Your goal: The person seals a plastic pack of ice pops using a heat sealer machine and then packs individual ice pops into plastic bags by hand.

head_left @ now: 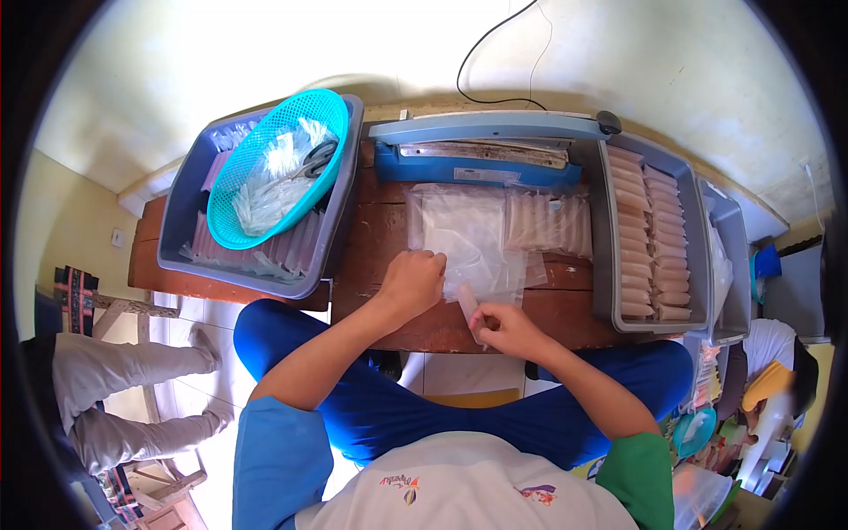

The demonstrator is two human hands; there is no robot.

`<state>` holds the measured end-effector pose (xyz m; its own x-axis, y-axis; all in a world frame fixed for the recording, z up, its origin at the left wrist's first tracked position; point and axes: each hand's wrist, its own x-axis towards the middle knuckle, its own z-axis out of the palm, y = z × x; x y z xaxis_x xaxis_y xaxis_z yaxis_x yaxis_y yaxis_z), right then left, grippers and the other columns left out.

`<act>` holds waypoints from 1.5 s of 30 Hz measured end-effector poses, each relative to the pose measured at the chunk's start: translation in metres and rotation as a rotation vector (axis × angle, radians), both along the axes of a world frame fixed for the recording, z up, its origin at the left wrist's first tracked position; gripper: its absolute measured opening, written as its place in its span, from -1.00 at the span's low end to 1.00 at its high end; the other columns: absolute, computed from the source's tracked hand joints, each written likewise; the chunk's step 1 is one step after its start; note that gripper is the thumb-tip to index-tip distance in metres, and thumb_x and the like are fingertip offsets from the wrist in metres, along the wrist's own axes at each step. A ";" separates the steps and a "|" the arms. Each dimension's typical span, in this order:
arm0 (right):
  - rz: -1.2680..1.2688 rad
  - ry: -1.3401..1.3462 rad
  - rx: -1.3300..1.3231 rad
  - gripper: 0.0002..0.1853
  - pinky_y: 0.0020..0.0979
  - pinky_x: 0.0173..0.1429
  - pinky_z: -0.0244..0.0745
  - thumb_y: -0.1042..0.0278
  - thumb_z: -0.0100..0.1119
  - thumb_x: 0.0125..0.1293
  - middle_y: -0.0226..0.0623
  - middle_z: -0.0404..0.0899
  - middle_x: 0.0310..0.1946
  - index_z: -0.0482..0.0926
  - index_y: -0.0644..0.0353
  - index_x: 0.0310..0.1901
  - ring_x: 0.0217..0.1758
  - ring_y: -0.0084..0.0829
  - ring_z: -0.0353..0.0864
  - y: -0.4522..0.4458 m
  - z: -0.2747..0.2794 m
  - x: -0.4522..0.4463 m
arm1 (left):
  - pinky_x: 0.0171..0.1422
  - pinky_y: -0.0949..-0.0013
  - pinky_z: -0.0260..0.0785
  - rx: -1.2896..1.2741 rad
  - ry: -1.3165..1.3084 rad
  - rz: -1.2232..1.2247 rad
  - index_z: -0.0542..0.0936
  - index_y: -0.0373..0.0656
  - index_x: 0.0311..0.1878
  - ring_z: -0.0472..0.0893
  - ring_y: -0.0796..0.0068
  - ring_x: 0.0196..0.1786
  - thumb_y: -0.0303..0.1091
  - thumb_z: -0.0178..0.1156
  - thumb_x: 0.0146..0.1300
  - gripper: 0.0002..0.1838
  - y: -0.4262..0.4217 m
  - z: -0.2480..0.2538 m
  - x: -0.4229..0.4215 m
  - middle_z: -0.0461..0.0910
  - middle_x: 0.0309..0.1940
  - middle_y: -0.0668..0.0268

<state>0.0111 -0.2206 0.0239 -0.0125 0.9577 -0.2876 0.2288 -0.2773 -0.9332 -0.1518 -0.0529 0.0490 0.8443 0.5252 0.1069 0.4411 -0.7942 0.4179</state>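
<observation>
On the wooden table lies a large clear plastic bag [459, 225]. My left hand [413, 284] is closed at its near left edge, the fingers curled onto the plastic; the exact grip is partly hidden. My right hand [508, 329] pinches a slim sealed packet with pinkish contents [467, 302], tilted at the bag's near edge. A row of similar filled packets [548, 223] lies side by side in clear plastic at the bag's right.
Behind stands a blue paper cutter [477, 166]. At left, a grey tub [309, 287] of packets carries a turquoise basket [221, 225] with plastic and scissors [320, 159]. At right, another grey tub [603, 265] holds stacked packets. Other people [132, 380] are at both sides.
</observation>
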 end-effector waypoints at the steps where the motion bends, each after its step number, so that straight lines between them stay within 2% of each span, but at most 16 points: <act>1: -0.001 -0.001 -0.004 -0.89 -0.40 -0.33 0.49 0.46 0.17 0.09 -0.26 0.56 -0.52 0.58 0.25 -0.33 -0.50 -0.50 0.56 0.003 -0.003 -0.004 | -0.17 0.04 0.43 -0.054 0.000 0.029 0.58 -0.19 -0.41 0.61 -0.01 -0.32 -0.43 0.24 0.06 -0.94 0.001 0.001 0.000 0.62 -0.45 0.10; 3: -0.064 0.010 0.112 -0.82 -0.38 -0.26 0.52 0.47 0.24 0.07 -0.20 0.59 -0.33 0.57 0.24 -0.25 -0.41 -0.44 0.57 0.013 -0.005 -0.013 | -0.17 0.02 0.44 -0.084 -0.004 0.050 0.59 -0.19 -0.40 0.62 -0.02 -0.33 -0.42 0.25 0.07 -0.93 0.003 0.007 0.000 0.64 -0.45 0.08; 7: -0.033 -0.125 0.260 -0.70 -0.36 -0.20 0.53 0.51 0.29 0.05 -0.16 0.53 -0.14 0.55 0.23 -0.12 -0.31 -0.35 0.58 0.030 -0.004 -0.021 | -0.18 0.00 0.45 -0.127 -0.014 0.082 0.59 -0.20 -0.38 0.63 -0.03 -0.36 -0.41 0.26 0.08 -0.91 0.005 0.010 -0.002 0.65 -0.46 0.06; 9: -0.004 -0.191 0.274 -0.58 -0.39 -0.11 0.59 0.61 0.28 0.08 -0.14 0.46 -0.03 0.49 0.26 0.03 -0.02 -0.27 0.57 0.039 -0.007 -0.024 | -0.18 0.01 0.44 -0.099 -0.024 0.081 0.58 -0.20 -0.37 0.63 -0.03 -0.35 -0.41 0.25 0.08 -0.91 0.004 0.010 -0.003 0.64 -0.46 0.07; 13: -0.107 -0.235 0.433 -0.56 -0.37 -0.14 0.59 0.60 0.29 0.09 -0.11 0.50 -0.10 0.51 0.29 0.06 -0.10 -0.23 0.61 0.058 -0.020 -0.034 | -0.18 0.03 0.41 -0.029 -0.050 0.091 0.57 -0.18 -0.37 0.60 -0.01 -0.34 -0.40 0.24 0.09 -0.92 0.004 0.011 -0.005 0.63 -0.45 0.08; 15: -0.174 -0.294 0.399 -0.60 -0.29 -0.16 0.55 0.59 0.24 0.11 -0.08 0.53 -0.16 0.53 0.32 0.04 -0.30 -0.23 0.60 0.067 -0.024 -0.038 | -0.18 0.04 0.40 -0.027 -0.072 0.096 0.56 -0.17 -0.38 0.60 -0.01 -0.34 -0.39 0.23 0.09 -0.92 0.005 0.012 -0.005 0.63 -0.45 0.08; 18: -0.211 -0.335 0.427 -0.62 -0.25 -0.16 0.55 0.58 0.23 0.13 -0.01 0.57 -0.24 0.53 0.35 0.03 -0.30 -0.12 0.64 0.081 -0.033 -0.041 | -0.18 0.05 0.38 -0.017 -0.102 0.092 0.55 -0.17 -0.39 0.59 -0.01 -0.34 -0.39 0.22 0.08 -0.92 0.006 0.013 -0.005 0.62 -0.45 0.09; 21: -0.237 -0.407 0.383 -0.61 -0.29 -0.17 0.56 0.62 0.19 0.15 -0.08 0.59 -0.33 0.53 0.30 0.07 -0.30 -0.16 0.66 0.093 -0.032 -0.041 | -0.19 0.06 0.38 -0.002 -0.122 0.088 0.55 -0.19 -0.39 0.59 0.00 -0.35 -0.39 0.22 0.07 -0.91 0.004 0.019 -0.004 0.62 -0.46 0.10; 24: -0.394 -0.205 0.388 -0.54 -0.25 -0.19 0.54 0.65 0.16 0.14 -0.09 0.59 -0.39 0.49 0.27 0.13 -0.36 -0.14 0.64 0.100 -0.024 -0.047 | -0.19 0.07 0.37 0.005 -0.117 0.077 0.55 -0.19 -0.39 0.59 0.01 -0.36 -0.38 0.22 0.06 -0.90 0.004 0.018 -0.005 0.62 -0.46 0.10; 25: -0.394 -0.205 0.389 -0.54 -0.25 -0.19 0.54 0.65 0.16 0.14 -0.09 0.59 -0.39 0.49 0.27 0.13 -0.36 -0.14 0.64 0.101 -0.021 -0.047 | -0.19 0.08 0.37 0.007 -0.102 0.067 0.55 -0.20 -0.40 0.59 0.02 -0.36 -0.38 0.23 0.07 -0.89 0.004 0.017 -0.005 0.62 -0.46 0.10; 27: -0.350 -0.307 0.260 -0.51 -0.20 -0.17 0.53 0.60 0.17 0.15 0.09 0.58 -0.22 0.44 0.30 0.17 -0.22 0.02 0.65 0.102 -0.016 -0.045 | -0.19 0.08 0.37 0.000 -0.108 0.064 0.55 -0.19 -0.40 0.59 0.02 -0.36 -0.37 0.23 0.08 -0.89 0.004 0.018 -0.005 0.62 -0.46 0.10; 28: -0.348 -0.307 0.259 -0.51 -0.20 -0.17 0.53 0.60 0.17 0.15 0.09 0.58 -0.22 0.44 0.30 0.17 -0.22 0.02 0.65 0.102 -0.021 -0.044 | -0.19 0.09 0.37 -0.008 -0.113 0.061 0.55 -0.19 -0.40 0.59 0.03 -0.36 -0.36 0.24 0.09 -0.89 0.003 0.018 -0.005 0.62 -0.47 0.10; 30: -0.381 -0.357 0.420 -0.48 -0.23 -0.17 0.51 0.68 0.13 0.11 -0.08 0.53 -0.29 0.48 0.23 0.18 -0.27 -0.09 0.60 0.104 -0.034 -0.042 | -0.18 0.09 0.37 -0.002 -0.114 0.058 0.56 -0.19 -0.40 0.59 0.03 -0.36 -0.36 0.24 0.11 -0.89 0.003 0.016 -0.005 0.62 -0.47 0.10; 33: -0.341 -0.551 0.426 -0.49 -0.19 -0.11 0.50 0.65 0.12 0.12 -0.08 0.51 -0.24 0.49 0.23 0.17 -0.19 -0.04 0.57 0.106 -0.035 -0.036 | -0.18 0.09 0.37 0.003 -0.113 0.048 0.56 -0.19 -0.40 0.59 0.04 -0.36 -0.36 0.23 0.12 -0.89 0.001 0.019 -0.005 0.62 -0.48 0.10; 36: -0.290 -0.486 0.358 -0.48 -0.10 0.01 0.48 0.53 0.18 0.12 0.05 0.51 -0.16 0.48 0.22 0.20 -0.08 0.06 0.55 0.108 -0.028 -0.032 | -0.17 0.10 0.37 0.011 -0.113 0.040 0.57 -0.19 -0.40 0.60 0.05 -0.36 -0.37 0.22 0.13 -0.90 0.002 0.016 -0.004 0.62 -0.48 0.10; 45: -0.207 -0.581 0.153 -0.44 -0.05 -0.11 0.54 0.40 0.18 0.15 0.09 0.64 -0.32 0.46 0.13 0.25 -0.22 0.05 0.66 0.119 -0.019 -0.025 | -0.18 0.10 0.36 0.041 -0.097 0.013 0.55 -0.18 -0.41 0.60 0.07 -0.35 -0.41 0.19 0.14 -0.93 0.004 0.010 -0.004 0.61 -0.48 0.12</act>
<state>-0.0143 -0.1016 0.0051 0.2944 0.9543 -0.0518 0.6655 -0.2437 -0.7055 -0.1557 -0.0494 0.0594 0.8217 0.5299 0.2097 0.4106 -0.8057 0.4268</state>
